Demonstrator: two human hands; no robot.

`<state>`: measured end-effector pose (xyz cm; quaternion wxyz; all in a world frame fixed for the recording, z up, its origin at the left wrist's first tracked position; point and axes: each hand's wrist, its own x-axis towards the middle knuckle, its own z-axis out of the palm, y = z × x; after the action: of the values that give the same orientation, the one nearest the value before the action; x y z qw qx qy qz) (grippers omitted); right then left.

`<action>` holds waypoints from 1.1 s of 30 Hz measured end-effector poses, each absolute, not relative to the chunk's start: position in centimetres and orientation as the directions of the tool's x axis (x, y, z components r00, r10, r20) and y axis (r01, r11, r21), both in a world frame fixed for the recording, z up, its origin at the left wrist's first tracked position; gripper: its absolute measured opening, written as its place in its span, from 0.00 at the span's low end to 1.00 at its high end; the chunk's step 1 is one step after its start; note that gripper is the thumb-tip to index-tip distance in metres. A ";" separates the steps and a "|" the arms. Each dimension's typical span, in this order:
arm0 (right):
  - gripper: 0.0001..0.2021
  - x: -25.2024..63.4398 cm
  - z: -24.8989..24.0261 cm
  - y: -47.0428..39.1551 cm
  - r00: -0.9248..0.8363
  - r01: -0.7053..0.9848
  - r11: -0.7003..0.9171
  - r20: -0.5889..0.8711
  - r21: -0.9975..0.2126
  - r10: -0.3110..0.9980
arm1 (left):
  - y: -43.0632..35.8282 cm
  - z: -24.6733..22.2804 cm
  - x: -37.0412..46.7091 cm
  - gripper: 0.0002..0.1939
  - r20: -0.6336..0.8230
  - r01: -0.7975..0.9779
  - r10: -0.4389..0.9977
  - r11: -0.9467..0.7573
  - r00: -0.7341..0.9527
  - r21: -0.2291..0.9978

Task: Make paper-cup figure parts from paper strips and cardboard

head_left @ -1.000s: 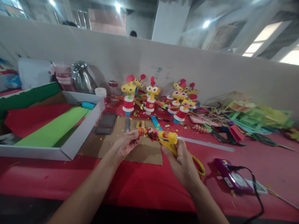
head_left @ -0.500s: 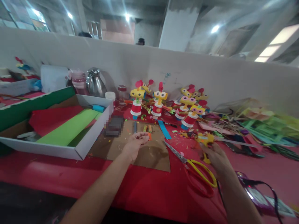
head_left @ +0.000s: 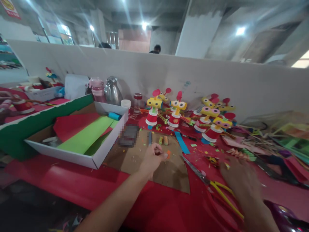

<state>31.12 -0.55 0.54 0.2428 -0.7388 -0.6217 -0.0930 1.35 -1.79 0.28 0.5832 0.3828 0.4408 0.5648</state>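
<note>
My left hand is closed in a pinch on a small orange paper piece above a brown cardboard sheet. Just beyond it on the cardboard lie two short folded paper strips. My right hand is blurred, low over the red table beside paper scraps and pink and green folded springs. A small yellowish bit shows at its fingertips; its grip is unclear. Scissors with yellow and red handles lie between the hands, partly behind the right forearm.
Several cup figures with yellow heads stand at the back. A white box with coloured paper sits left. A blue strip crosses the cardboard's edge. Behind are a metal jug and a jar. Another person's hand shows far left.
The yellow glue gun in my right hand is no longer visible, and that hand is now blurred over the scraps. My left hand still pinches the orange piece. The view has turned left.
</note>
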 end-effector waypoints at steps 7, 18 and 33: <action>0.13 16.0 1.9 2.1 -0.387 0.709 0.522 0.357 -0.474 0.850 | -1.8 -0.5 -2.0 0.25 -0.148 -0.157 0.637 0.396 0.757 0.905; 0.27 2.1 -0.8 11.1 -0.655 0.677 0.680 0.192 -0.281 0.731 | 0.3 -3.0 -4.7 0.25 -0.048 -0.301 0.465 0.644 0.884 0.703; 0.26 1.3 -1.0 12.5 -0.617 0.678 0.611 0.134 -0.409 0.775 | 0.8 -3.4 -4.1 0.26 0.028 -0.387 0.503 0.625 0.864 0.678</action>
<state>1.32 12.45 -1.01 0.1506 -0.4106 -0.8847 0.1615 -4.09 0.81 -3.36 0.8977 0.3549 0.0821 0.2478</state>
